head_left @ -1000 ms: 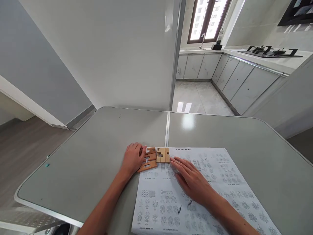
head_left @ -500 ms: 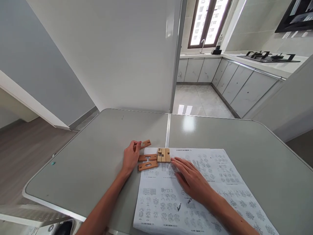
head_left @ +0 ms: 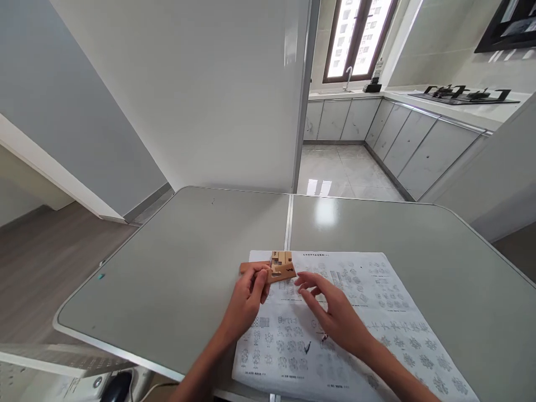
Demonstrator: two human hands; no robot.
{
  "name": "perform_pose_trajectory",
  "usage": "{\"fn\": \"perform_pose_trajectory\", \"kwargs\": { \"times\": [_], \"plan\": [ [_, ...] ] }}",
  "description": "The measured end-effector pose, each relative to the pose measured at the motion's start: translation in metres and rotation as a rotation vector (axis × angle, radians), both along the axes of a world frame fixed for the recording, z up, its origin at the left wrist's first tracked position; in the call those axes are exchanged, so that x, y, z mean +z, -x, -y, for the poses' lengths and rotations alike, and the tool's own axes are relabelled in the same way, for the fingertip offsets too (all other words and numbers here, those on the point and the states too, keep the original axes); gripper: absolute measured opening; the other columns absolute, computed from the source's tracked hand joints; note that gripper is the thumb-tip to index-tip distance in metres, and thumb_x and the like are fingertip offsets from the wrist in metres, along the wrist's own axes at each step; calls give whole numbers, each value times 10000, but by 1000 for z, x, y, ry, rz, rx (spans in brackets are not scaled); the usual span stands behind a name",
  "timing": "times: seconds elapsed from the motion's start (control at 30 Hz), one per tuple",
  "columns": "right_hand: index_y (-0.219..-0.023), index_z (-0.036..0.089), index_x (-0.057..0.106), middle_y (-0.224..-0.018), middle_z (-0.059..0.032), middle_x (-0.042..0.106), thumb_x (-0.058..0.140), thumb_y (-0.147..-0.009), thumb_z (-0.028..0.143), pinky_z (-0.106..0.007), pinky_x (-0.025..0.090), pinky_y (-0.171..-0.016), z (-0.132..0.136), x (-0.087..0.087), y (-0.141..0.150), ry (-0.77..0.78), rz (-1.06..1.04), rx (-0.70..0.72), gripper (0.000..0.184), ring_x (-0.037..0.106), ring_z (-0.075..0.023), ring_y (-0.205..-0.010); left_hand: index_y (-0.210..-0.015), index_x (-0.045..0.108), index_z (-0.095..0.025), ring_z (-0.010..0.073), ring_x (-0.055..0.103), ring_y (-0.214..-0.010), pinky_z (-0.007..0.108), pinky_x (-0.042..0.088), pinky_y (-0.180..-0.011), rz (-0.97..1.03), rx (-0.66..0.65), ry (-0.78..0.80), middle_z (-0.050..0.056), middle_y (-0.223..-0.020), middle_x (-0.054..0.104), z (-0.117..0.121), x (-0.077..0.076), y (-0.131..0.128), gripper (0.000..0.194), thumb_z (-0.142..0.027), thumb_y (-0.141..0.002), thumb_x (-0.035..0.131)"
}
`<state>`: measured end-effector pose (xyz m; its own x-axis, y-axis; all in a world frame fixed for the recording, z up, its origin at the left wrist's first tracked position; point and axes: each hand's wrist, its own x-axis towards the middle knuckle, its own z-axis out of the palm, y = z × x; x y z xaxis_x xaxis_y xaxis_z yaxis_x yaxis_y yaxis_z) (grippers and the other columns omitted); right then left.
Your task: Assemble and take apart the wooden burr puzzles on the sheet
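Pinching a brown wooden strip [head_left: 283, 273] by its left end, the left hand [head_left: 248, 298] has its thumb and fingers close together. The strip slants up a little to the right and has a black mark near its far end. It covers the near part of some light wooden pieces [head_left: 281, 257] that sit side by side on the top edge of a big white paper [head_left: 355, 290]. I can't tell if the strip touches them. Another brown strip [head_left: 251, 266] lies just behind the left hand, partly hidden by it.

The right hand [head_left: 337, 312] holds nothing. Its fingers are bent a bit, and its thumb is apart from them. Its fingertips are just beside the right end of the held strip, but I can't tell if they touch it. This hand is over the paper, which has lots of small drawings and a black tick.

The paper lies on a gray worktop [head_left: 176, 268]. A tiny blue-green bit [head_left: 101, 276] is near the worktop's left edge.
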<state>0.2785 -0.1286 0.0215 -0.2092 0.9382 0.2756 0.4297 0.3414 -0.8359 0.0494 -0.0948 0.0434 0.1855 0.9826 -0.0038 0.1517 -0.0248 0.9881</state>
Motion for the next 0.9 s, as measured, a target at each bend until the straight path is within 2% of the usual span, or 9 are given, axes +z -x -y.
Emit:
{"fn": "perform_pose_trajectory", "kwargs": {
  "times": [0.07,0.13,0.23,0.3,0.43,0.53,0.63,0.8,0.9],
  "plan": [
    [-1262,260,601,-1178,-87,723,495,-1073,252,-404,640,-850,4,1,9,-52,59,58,217,714,-237,-1005,-1057,582,-197,116,459,-573,252,416,-577,78,66,48,-28,-728,549,15,-4,1,398,-589,-1011,526],
    [-1291,249,592,-1244,-108,700,511,-1050,197,-470,607,-970,2,-1,22,-148,144,86,259,679,-271,-1140,-1100,588,-197,119,495,-574,258,437,-573,88,143,77,-1,-805,612,28,-9,9,426,-607,-989,553],
    [-1382,236,562,-1346,-127,670,535,-1011,121,-541,533,-1089,-11,-7,47,-294,316,98,389,608,-307,-1289,-1084,595,-207,135,540,-601,272,475,-608,43,249,104,16,-861,652,44,-14,22,435,-627,-979,553],
    [-1415,219,556,-1424,-124,643,577,-968,78,-572,451,-1180,-26,-11,64,-382,443,90,469,508,-329,-1427,-1090,599,-216,151,568,-630,284,496,-646,-9,322,107,23,-879,677,52,-14,28,441,-639,-981,541],
    [-1410,141,570,-1462,-185,615,690,-965,187,-637,333,-1252,-49,-14,91,-404,622,55,462,383,-392,-1526,-1068,608,-222,178,611,-663,307,527,-692,-85,423,86,25,-845,691,59,-16,32,498,-702,-952,540],
    [-1360,155,589,-1338,-172,675,680,-981,196,-662,311,-1256,-47,-17,99,-402,628,54,392,397,-396,-1514,-1053,608,-224,182,622,-660,316,544,-703,-47,470,52,20,-824,688,59,-19,32,514,-721,-933,559],
    [-1321,203,589,-1198,-125,709,630,-994,143,-678,338,-1233,-30,-20,102,-411,588,37,335,466,-387,-1454,-1055,607,-229,186,617,-653,307,546,-690,-3,509,72,-4,-740,651,61,-22,33,499,-712,-932,574],
    [-1274,204,581,-1155,-113,693,713,-924,141,-634,397,-1208,4,-20,96,-370,554,35,379,580,-379,-1288,-1032,598,-229,174,600,-651,305,553,-743,46,530,76,-15,-713,641,64,-23,35,490,-709,-934,581],
    [-1266,209,566,-1111,-112,694,705,-911,152,-646,405,-1190,21,-19,83,-340,551,9,385,639,-362,-1148,-1038,593,-230,179,607,-659,307,556,-734,39,509,87,-9,-731,654,64,-22,36,512,-727,-914,597]
  ]
}}
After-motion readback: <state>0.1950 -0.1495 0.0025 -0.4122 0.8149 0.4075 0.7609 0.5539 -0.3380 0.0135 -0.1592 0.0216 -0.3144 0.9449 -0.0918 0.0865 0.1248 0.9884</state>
